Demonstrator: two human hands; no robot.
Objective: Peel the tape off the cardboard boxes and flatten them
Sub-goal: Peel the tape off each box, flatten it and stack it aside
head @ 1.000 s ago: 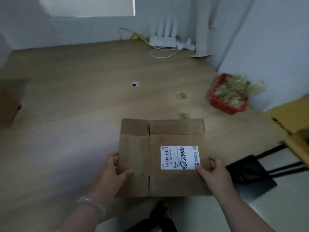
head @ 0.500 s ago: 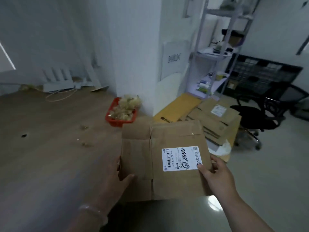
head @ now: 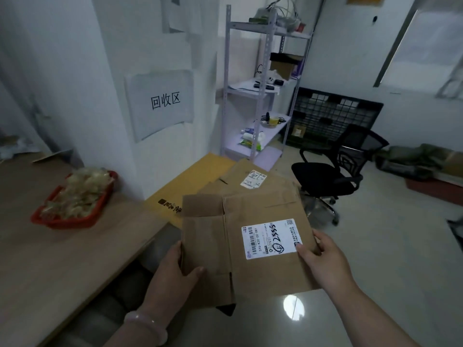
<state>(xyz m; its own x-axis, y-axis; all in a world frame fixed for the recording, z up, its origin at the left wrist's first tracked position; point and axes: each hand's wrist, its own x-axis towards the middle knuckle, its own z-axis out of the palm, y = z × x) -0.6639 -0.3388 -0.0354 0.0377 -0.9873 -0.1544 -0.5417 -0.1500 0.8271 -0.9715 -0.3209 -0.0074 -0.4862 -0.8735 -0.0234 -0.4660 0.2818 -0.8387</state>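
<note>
1. Grip. I see both hands holding one flattened cardboard box [head: 208, 236] in the air, face up. The left hand [head: 172, 274] clamps the box's left edge, with the thumb on the top face and the fingers underneath. The right hand [head: 323, 261] clamps the right edge. Its thumb presses the corner of a white shipping label [head: 271, 239] and its fingers are behind the board. A pale bracelet [head: 147, 321] sits on the left wrist.

2. Work surface. To the left of the left hand lies a light wooden surface [head: 62, 259]. Its near edge runs diagonally past that hand. On it, well out to the left of the grip, stands a red basket [head: 72, 222] heaped with crumpled translucent wads [head: 77, 194], apparently tape.

3. Drop zone. Just beyond the held box lies a stack of flattened boxes [head: 270, 186]. The top one carries its own label. The stack rests on a yellow cardboard sheet [head: 195, 181] at the foot of a white wall. I cannot tell whether the held box touches the stack.

4. Room. On the wall beyond the left hand hangs a paper sign [head: 162, 101] with printed characters. A metal shelf rack [head: 260, 96] holding small items stands beyond the stack. To the right of it a black wire grid panel [head: 335, 113] leans on the wall. A black office chair [head: 335, 176] stands beyond the right hand. Below and to the right of the grip, the glossy pale floor [head: 400, 259] shows a round light reflection [head: 293, 306].
</note>
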